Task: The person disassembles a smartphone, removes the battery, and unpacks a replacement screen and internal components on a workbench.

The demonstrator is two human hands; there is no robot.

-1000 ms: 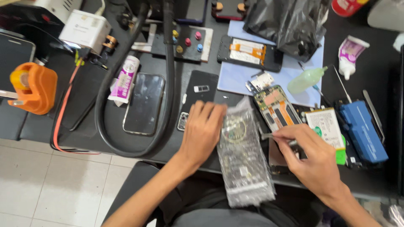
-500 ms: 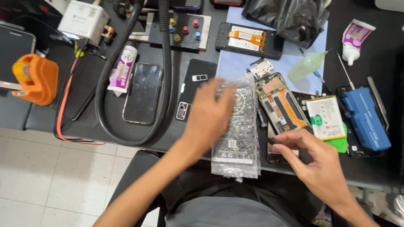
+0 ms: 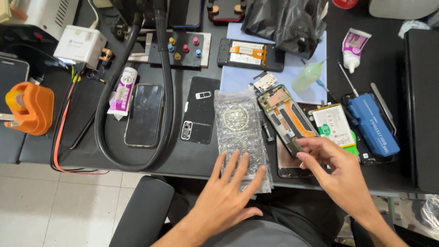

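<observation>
Black bench (image 3: 91, 151): crowded; its front edge runs just beneath both hands.
Bubble-wrap pouch (image 3: 240, 132): lies flat, long axis running away from the person, near end overhanging the bench edge.
Opened phone (image 3: 286, 118): tilted, lower end toward the right hand.
Left hand (image 3: 226, 196): flat, fingers spread, fingertips on the pouch's near end.
Right hand (image 3: 340, 176): fingertips pinching the phone's lower end.

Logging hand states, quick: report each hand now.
Left hand: open, fingers spread flat on the clear bubble-wrap pouch.
Right hand: fingers pinching the opened phone frame with orange flex cable.
</observation>
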